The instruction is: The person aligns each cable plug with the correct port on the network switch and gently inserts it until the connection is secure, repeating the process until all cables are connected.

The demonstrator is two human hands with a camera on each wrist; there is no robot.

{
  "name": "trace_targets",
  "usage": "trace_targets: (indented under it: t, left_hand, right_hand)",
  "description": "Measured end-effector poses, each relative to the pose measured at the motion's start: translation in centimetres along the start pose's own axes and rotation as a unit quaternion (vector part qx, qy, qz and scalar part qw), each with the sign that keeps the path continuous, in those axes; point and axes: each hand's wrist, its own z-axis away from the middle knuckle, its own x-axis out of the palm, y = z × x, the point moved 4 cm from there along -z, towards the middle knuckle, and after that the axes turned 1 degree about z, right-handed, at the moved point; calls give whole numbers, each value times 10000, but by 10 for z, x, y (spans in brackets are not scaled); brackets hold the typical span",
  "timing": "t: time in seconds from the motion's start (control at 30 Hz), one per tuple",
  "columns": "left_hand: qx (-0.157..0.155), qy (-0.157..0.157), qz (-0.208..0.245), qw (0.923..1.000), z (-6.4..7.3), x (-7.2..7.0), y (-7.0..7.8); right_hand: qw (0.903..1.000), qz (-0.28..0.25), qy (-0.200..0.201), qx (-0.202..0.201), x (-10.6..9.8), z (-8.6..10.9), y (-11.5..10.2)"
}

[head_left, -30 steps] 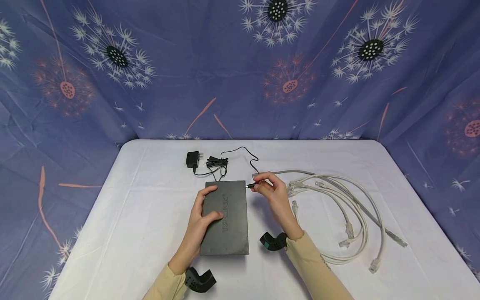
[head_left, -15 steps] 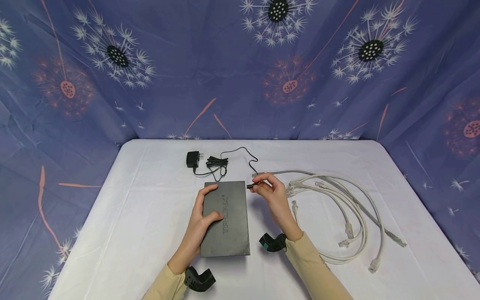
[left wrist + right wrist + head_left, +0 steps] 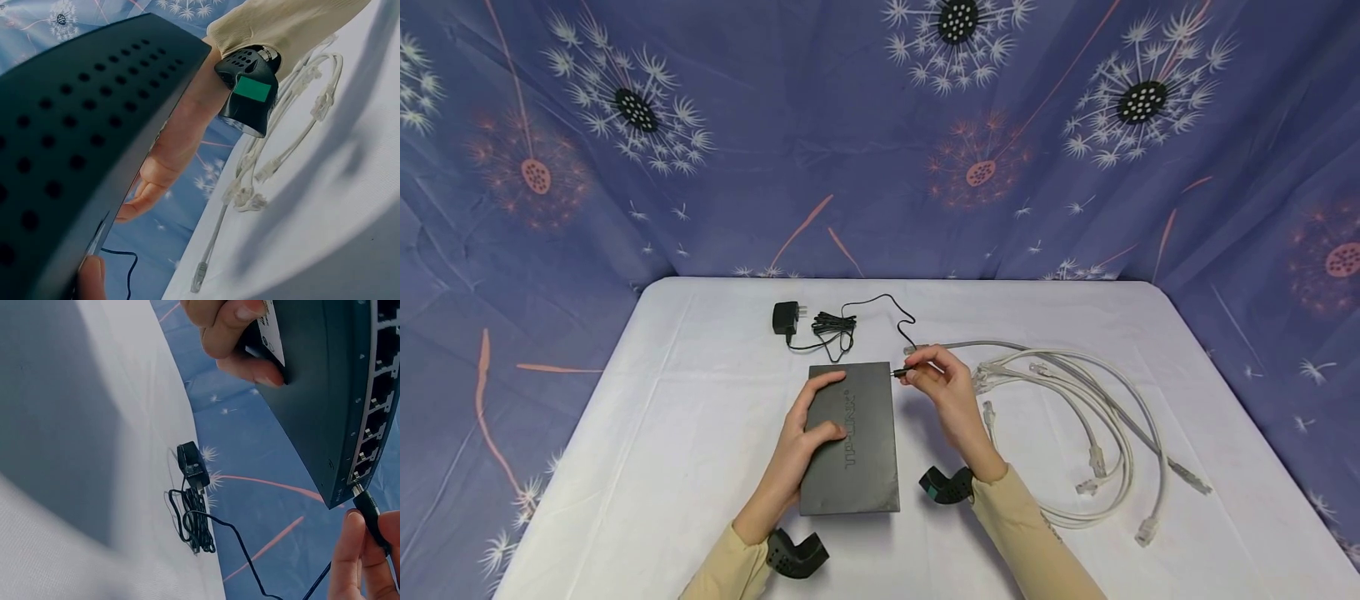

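Note:
A black TP-LINK network switch [image 3: 872, 475] is held up off the table by my left hand [image 3: 793, 442], thumb on its top face and other fingers around the left side and underneath. My right hand [image 3: 947, 396] pinches the black barrel plug [image 3: 370, 515] of a power cord at the switch's far right corner. In the right wrist view the plug's metal tip meets the end of the port face, beside a row of network ports [image 3: 374, 419]. How deep the tip sits cannot be told. The left wrist view shows the switch's vented side [image 3: 87, 106].
At the back lies a black power adapter [image 3: 786, 318] with its bundled cord [image 3: 835, 325], which runs to the plug. Several pale network cables [image 3: 1123, 417] and a grey one [image 3: 1150, 437] lie coiled on the right of the white table [image 3: 662, 417].
The switch has shifted and tilted very slightly. My left fingers have slid a little to the right along its far end. The right hand keeps pinching the plug at the same corner.

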Motion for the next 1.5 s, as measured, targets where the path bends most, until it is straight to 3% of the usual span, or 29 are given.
trace_targets:
  t: [0.2, 0.9, 1.5]
  left_hand:
    - [-24, -89, 78, 9999, -1, -1, 2]
    - [320, -223, -96, 9992, -1, 0, 5]
    - [14, -268, -171, 9995, -3, 1, 7]
  right_hand:
    - [10000, -6, -43, -2, 1, 0, -2]
    - [9996, -49, -222, -174, -1, 2, -3]
    - [9994, 271, -211, 59, -1, 3, -2]
